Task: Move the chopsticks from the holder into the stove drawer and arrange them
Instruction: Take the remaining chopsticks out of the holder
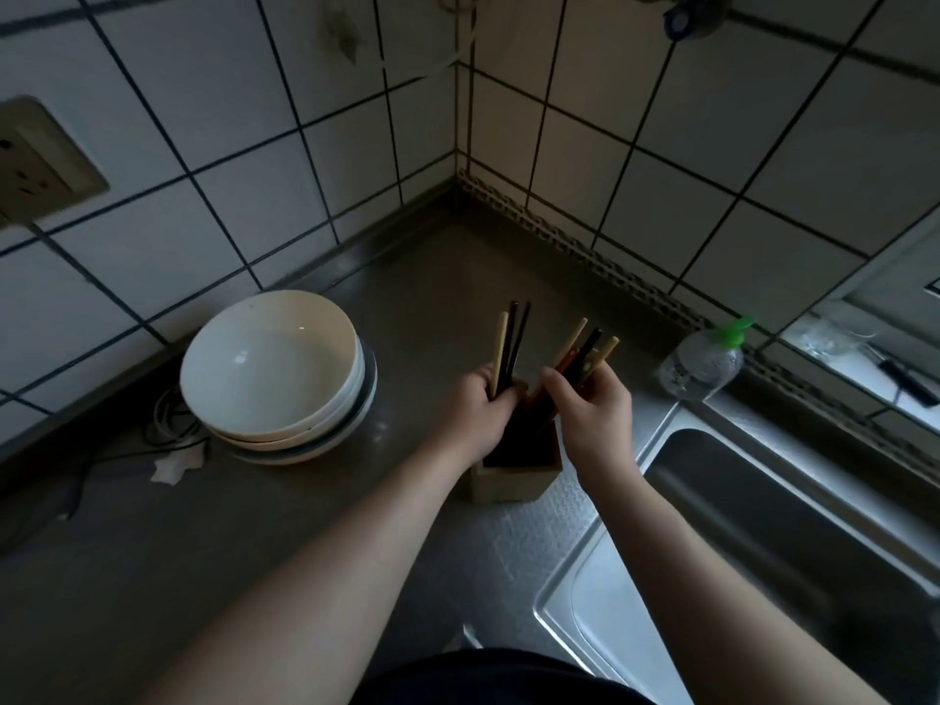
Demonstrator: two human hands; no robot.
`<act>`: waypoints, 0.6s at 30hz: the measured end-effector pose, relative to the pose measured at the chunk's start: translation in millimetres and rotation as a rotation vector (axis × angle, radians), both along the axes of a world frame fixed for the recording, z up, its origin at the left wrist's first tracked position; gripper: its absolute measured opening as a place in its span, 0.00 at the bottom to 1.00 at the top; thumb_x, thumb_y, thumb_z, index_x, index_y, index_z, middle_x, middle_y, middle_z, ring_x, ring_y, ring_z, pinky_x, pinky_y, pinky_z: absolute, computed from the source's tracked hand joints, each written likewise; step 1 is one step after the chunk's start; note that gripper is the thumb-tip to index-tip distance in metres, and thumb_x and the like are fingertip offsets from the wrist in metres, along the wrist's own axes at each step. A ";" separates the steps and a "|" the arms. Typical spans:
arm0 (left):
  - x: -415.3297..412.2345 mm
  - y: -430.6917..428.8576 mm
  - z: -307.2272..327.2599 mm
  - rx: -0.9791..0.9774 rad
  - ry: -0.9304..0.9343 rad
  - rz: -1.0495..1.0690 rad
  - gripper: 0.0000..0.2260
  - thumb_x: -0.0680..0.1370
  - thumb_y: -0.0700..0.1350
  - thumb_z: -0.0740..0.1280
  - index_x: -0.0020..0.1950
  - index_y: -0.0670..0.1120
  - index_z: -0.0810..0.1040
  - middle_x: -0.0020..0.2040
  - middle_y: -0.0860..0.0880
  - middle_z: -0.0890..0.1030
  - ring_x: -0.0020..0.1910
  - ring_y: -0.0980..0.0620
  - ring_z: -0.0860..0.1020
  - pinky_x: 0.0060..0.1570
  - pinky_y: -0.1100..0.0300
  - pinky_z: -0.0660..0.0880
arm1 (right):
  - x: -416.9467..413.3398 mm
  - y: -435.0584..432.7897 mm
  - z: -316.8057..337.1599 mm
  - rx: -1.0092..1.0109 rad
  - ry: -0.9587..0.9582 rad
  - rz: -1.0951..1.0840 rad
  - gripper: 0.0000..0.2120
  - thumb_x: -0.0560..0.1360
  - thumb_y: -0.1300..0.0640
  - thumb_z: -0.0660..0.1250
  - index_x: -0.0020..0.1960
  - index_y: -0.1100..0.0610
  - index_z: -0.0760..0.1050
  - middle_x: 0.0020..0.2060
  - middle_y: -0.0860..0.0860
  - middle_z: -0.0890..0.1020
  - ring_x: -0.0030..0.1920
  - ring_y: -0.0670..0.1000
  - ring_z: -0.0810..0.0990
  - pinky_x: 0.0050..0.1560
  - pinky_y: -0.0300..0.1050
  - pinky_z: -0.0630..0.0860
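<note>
A square wooden chopstick holder (513, 475) stands on the steel counter, near the middle of the view. Above its mouth my left hand (480, 412) is closed around a small bunch of chopsticks (510, 348), one pale and two black, pointing up. My right hand (592, 407) grips a second bunch of chopsticks (585, 351), pale, red and black, fanned toward the upper right. Their lower ends still reach down into the holder. No drawer is in view.
Stacked white bowls (274, 368) sit left of the holder, with a cable (170, 424) and a crumpled tissue (178, 463) beside them. A soap pump bottle (704, 361) stands right, by the sink (763, 506). Tiled walls meet in the corner behind; a wall socket (35, 160) is far left.
</note>
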State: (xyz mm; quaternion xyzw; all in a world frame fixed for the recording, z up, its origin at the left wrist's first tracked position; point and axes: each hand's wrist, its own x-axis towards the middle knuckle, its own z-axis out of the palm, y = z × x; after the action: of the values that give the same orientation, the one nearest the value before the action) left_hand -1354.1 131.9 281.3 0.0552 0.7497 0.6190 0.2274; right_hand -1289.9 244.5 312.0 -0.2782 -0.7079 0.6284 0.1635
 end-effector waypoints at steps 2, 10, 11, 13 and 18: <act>2.3 -0.5 1.4 0.015 0.001 0.018 0.06 0.81 0.45 0.66 0.45 0.49 0.79 0.42 0.50 0.82 0.46 0.54 0.82 0.49 0.59 0.78 | 2.5 -1.4 1.2 -0.015 -0.002 0.006 0.03 0.75 0.59 0.70 0.44 0.58 0.76 0.38 0.52 0.82 0.40 0.49 0.84 0.43 0.43 0.81; 13.5 -1.9 5.3 -0.038 0.113 0.113 0.12 0.84 0.49 0.59 0.47 0.50 0.79 0.41 0.56 0.84 0.43 0.66 0.81 0.48 0.69 0.74 | 5.4 -8.9 3.5 -0.166 0.013 -0.083 0.07 0.78 0.56 0.65 0.43 0.56 0.74 0.37 0.53 0.80 0.39 0.48 0.80 0.45 0.45 0.77; 15.7 -1.4 8.7 -0.023 0.123 0.131 0.11 0.84 0.49 0.59 0.47 0.51 0.79 0.42 0.56 0.84 0.44 0.66 0.80 0.49 0.70 0.73 | 5.4 -10.1 4.3 -0.178 0.028 -0.091 0.08 0.79 0.55 0.64 0.43 0.57 0.75 0.37 0.53 0.81 0.40 0.50 0.81 0.46 0.45 0.78; 18.4 -1.3 14.0 0.022 0.154 0.162 0.11 0.84 0.47 0.59 0.46 0.53 0.78 0.44 0.56 0.84 0.47 0.65 0.81 0.51 0.71 0.72 | 6.3 -12.5 7.6 -0.210 0.079 -0.105 0.11 0.80 0.55 0.62 0.43 0.57 0.77 0.38 0.54 0.83 0.43 0.53 0.84 0.49 0.46 0.79; 22.0 -4.9 26.7 0.126 0.210 0.148 0.10 0.84 0.44 0.58 0.54 0.49 0.79 0.53 0.53 0.84 0.56 0.63 0.80 0.58 0.70 0.73 | 12.2 -13.5 23.1 -0.242 0.203 -0.142 0.13 0.81 0.56 0.60 0.49 0.63 0.79 0.44 0.57 0.85 0.47 0.51 0.85 0.55 0.44 0.81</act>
State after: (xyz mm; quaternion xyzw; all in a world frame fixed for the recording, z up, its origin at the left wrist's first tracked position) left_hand -1332.1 127.0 308.0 0.0783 0.7310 0.6708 0.0974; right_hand -1277.7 231.0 335.1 -0.2804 -0.5855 0.7206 0.2436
